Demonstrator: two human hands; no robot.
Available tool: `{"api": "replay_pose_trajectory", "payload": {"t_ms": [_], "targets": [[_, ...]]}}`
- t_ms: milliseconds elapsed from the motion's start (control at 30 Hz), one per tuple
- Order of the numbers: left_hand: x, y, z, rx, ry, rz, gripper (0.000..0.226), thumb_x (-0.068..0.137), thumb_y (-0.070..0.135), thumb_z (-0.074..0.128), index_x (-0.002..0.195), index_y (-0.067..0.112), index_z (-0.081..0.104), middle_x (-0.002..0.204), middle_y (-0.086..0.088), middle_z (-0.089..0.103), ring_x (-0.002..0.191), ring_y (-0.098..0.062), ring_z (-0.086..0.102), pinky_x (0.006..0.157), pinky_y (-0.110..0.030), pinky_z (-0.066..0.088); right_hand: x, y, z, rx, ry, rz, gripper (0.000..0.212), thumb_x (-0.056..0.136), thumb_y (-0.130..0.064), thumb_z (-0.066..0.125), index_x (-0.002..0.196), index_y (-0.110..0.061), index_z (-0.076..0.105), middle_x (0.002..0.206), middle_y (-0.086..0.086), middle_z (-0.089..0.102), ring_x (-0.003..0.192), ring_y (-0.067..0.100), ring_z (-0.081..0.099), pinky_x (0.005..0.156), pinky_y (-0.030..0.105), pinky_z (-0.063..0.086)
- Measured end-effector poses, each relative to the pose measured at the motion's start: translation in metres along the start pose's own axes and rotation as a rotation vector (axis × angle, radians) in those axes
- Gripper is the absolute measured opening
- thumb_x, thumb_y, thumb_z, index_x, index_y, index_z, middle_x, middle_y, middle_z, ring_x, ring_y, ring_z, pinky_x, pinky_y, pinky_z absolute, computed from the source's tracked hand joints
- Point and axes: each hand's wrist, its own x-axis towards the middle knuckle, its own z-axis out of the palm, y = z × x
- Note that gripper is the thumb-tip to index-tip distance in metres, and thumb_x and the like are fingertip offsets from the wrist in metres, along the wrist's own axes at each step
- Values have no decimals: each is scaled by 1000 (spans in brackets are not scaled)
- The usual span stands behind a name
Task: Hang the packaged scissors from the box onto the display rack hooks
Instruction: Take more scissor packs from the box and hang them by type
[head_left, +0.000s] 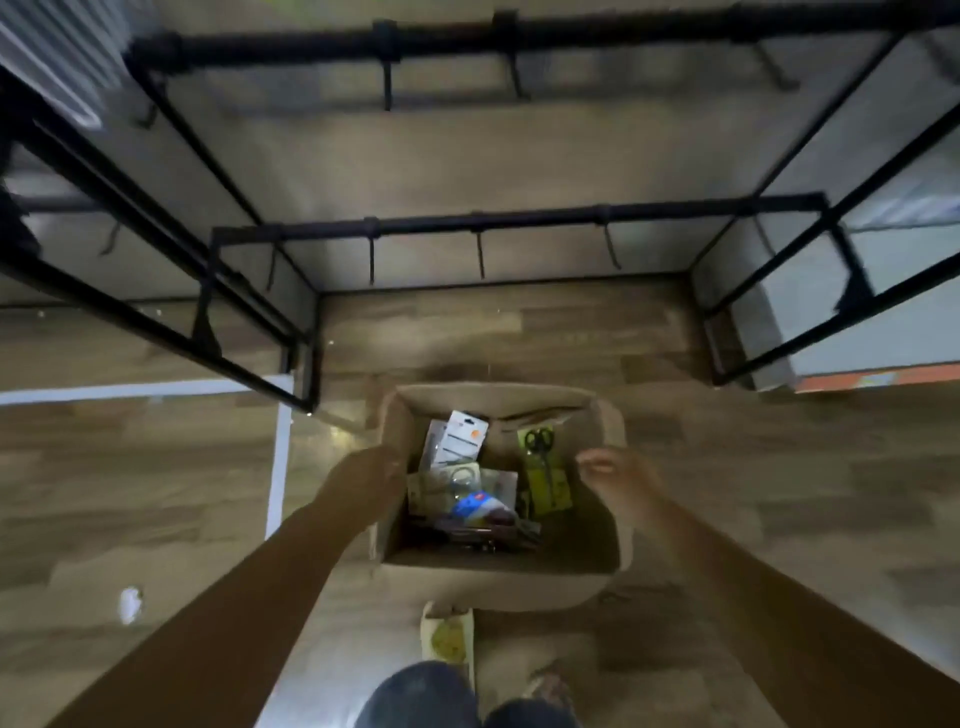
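Reaching with both grips, left hand touching the box rim, right hand hovering loose and empty; probably picking next the green scissors pack inside, rack hooks waiting bare beyond

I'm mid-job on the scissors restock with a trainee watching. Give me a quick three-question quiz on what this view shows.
1. True or false: a package already hangs on the lower rail's hooks.
2. Which hand is at the cardboard box's left wall: the left hand or the right hand?
3. What colour is the card backing of the scissors pack standing on the right inside the box?

Key
1. False: the visible hooks are bare.
2. The left hand; the right hand hovers over the right rim, holding nothing.
3. Yellow-green, with black-handled scissors.
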Motion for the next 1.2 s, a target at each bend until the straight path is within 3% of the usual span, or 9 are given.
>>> {"api": "replay_pose_trajectory", "payload": {"t_ms": [100, 267, 367, 433, 567, 767, 1033, 1133, 1200], "targets": [[52, -36, 90, -24, -41, -79, 44, 95, 18, 53, 137, 7, 46, 139, -14, 49, 127, -26, 46, 96, -24, 32, 78, 86, 49, -390, 73, 61, 17, 89, -11, 58, 96, 3, 65, 108, 23, 64, 98, 35, 60, 87, 44, 48], [155, -64, 202, 91, -94, 30, 42, 92, 18, 53, 133, 8, 49, 135, -15, 50, 121, -29, 48, 99, -30, 39, 187, 172, 103, -543, -50, -38, 51, 80, -30, 71, 127, -18, 54, 122, 7, 60, 102, 17, 56, 82, 26, 45], [223, -76, 240, 207, -69, 155, 54, 88, 28, 62, 136, 14, 44, 137, -9, 48, 122, -27, 47, 100, -36, 41, 254, 204, 124, -796, -128, -143, 110, 66, -41, 80, 150, -21, 12, 154, 8, 19, 140, 26, 21, 112, 38, 24], [259, -84, 257, 285, -44, 202, 63, 85, 36, 65, 140, 17, 39, 137, -9, 47, 123, -30, 46, 99, -39, 42, 292, 216, 132, -950, -166, -182, 137, 57, -46, 84, 147, -24, -18, 157, 7, -15, 143, 29, -13, 115, 47, 0], [298, -101, 275, 315, -70, 200, 71, 78, 38, 72, 140, 23, 40, 137, -9, 48, 123, -29, 48, 100, -40, 42, 342, 230, 148, -949, -382, -105, 147, 55, -43, 87, 140, -29, -32, 151, 9, -30, 142, 32, -15, 117, 47, 7], [297, -129, 291, 284, -47, 56, 56, 85, 13, 58, 138, 13, 38, 133, -16, 49, 119, -33, 50, 96, -38, 44, 324, 242, 143, -1027, -219, -424, 126, 59, -52, 80, 148, -24, -6, 131, 3, 21, 122, 22, 32, 97, 31, 39], [295, -124, 286, 211, 41, -45, 42, 87, 6, 55, 126, 5, 40, 129, -19, 50, 116, -35, 52, 92, -39, 44, 294, 247, 165, -1373, -111, -743, 87, 77, -42, 66, 142, -15, 15, 122, 12, 52, 102, 29, 55, 68, 31, 37], [296, -123, 287, 208, 47, -53, 42, 87, 7, 55, 126, 5, 39, 130, -20, 49, 117, -35, 51, 93, -40, 44, 299, 247, 163, -1396, -137, -737, 93, 78, -46, 64, 146, -18, 8, 128, 12, 49, 105, 30, 54, 74, 33, 39], [295, -122, 286, 200, 47, -59, 42, 87, 7, 55, 126, 5, 40, 130, -19, 49, 117, -35, 51, 93, -40, 43, 302, 247, 166, -1380, -162, -658, 96, 76, -48, 66, 146, -24, 4, 135, 12, 42, 116, 32, 48, 96, 46, 35]]}}
